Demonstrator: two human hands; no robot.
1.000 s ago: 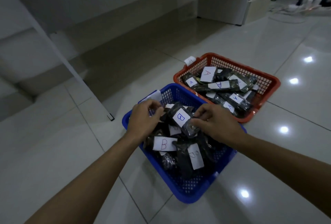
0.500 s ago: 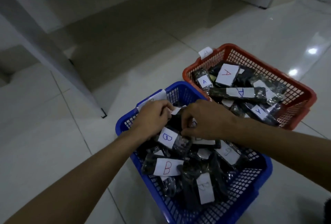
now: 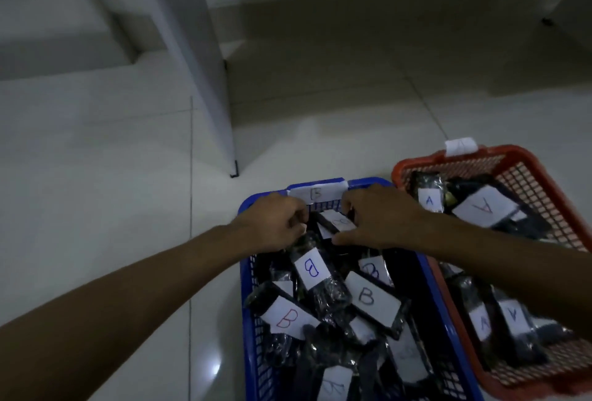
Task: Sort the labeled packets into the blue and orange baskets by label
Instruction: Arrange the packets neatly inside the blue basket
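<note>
Both our hands have shifted to the blue basket's (image 3: 248,288) far edge: left hand (image 3: 272,224) pinches a B packet (image 3: 315,275), right hand (image 3: 378,218) curls over another packet (image 3: 336,223) (grip unclear).

We see two baskets (image 3: 248,288) on the floor (image 3: 96,208), side by side and touching along their long walls. The right-hand basket (image 3: 544,195) sits slightly farther back. Each carries a paper tag on its far rim: tag B (image 3: 315,194) on the left one, tag A (image 3: 460,146) on the right. Packets marked B (image 3: 320,279) lie heaped in the left basket, packets marked A (image 3: 480,205) in the right. Both hands are inside the left basket at its far end, left hand (image 3: 272,224) beside right hand (image 3: 378,218), with one packet (image 3: 336,223) between them. A furniture leg (image 3: 205,80) stands on the floor behind and to the left.
</note>
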